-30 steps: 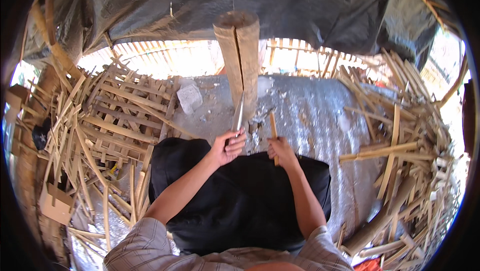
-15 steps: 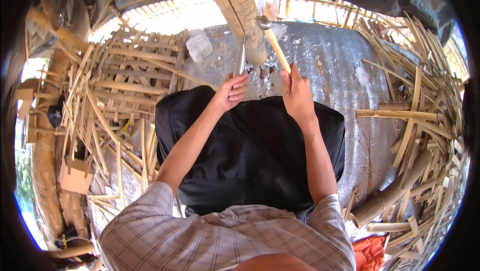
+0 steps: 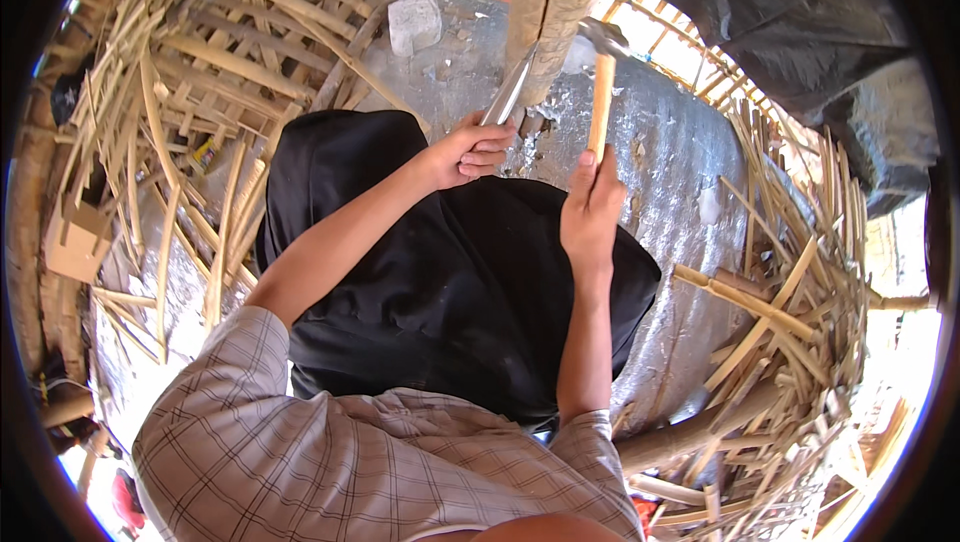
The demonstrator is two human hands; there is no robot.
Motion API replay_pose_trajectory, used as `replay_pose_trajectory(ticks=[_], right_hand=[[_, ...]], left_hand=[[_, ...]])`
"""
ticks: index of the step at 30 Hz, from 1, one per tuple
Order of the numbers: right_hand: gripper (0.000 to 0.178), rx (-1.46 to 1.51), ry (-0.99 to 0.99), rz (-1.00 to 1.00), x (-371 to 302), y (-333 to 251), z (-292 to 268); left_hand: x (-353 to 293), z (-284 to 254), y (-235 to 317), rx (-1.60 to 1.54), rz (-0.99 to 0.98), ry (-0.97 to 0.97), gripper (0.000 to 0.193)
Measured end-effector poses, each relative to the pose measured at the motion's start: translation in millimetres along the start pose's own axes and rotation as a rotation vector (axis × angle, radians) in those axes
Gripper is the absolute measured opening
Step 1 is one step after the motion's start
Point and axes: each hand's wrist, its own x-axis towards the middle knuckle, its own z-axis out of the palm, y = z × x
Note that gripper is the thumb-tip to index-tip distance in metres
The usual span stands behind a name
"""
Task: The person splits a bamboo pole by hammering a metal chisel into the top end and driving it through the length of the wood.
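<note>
My left hand (image 3: 472, 150) is closed around a shiny metal chisel (image 3: 511, 89), its handle hidden in my fingers. The chisel slants up to the right, its tip at the long dark crack in a wooden post (image 3: 572, 4). Gripped in my right hand (image 3: 591, 207) is a hammer (image 3: 602, 107) with a pale wooden handle, held nearly upright. Its metal head, slightly blurred, is beside the right edge of the post; whether they touch I cannot tell. Small chipped holes show around the post's lower end. Black cloth (image 3: 430, 272) covers my lap below both hands.
A silvery sheet (image 3: 670, 172) spreads under the post. Split bamboo strips (image 3: 790, 322) are heaped at right, near a thick bamboo pole (image 3: 700, 429). Woven bamboo lattice (image 3: 265, 52) lies at left, beside a whitish block (image 3: 414, 24). A cardboard box (image 3: 78, 240) sits far left; dark plastic sheeting (image 3: 770, 2) hangs upper right.
The view has turned, so the post appears farther right. My hammer has swung from in front of the post to its right side, handle more upright. The chisel stays at the crack.
</note>
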Motion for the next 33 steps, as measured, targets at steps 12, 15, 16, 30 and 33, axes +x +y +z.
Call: replay_pose_trajectory(ticks=[12, 15, 16, 30, 33], right_hand=[[0.041, 0.403, 0.221, 0.078, 4.0, -6.8, -1.5], [0.038, 0.278, 0.2, -0.053, 6.4, 22.5, 13.9], [0.039, 0.039, 0.179, -0.154, 9.9, 39.8, 19.0], [0.027, -0.173, 0.106, -0.143, 20.9, 35.7, 43.1], [0.026, -0.298, -0.041, -0.002, 16.6, 2.8, 41.4]], left_hand=[[7.7, -3.4, -8.3, -0.036, 0.019, -0.019, 0.018], [4.7, 1.4, -7.3, -0.02, 0.023, 0.006, 0.017], [4.1, 3.0, -6.1, -0.016, 0.017, 0.02, 0.016], [8.5, 0.3, -6.6, 0.011, 0.012, 0.046, 0.013], [8.6, -1.8, -1.5, 0.01, 0.019, 0.068, 0.016]])
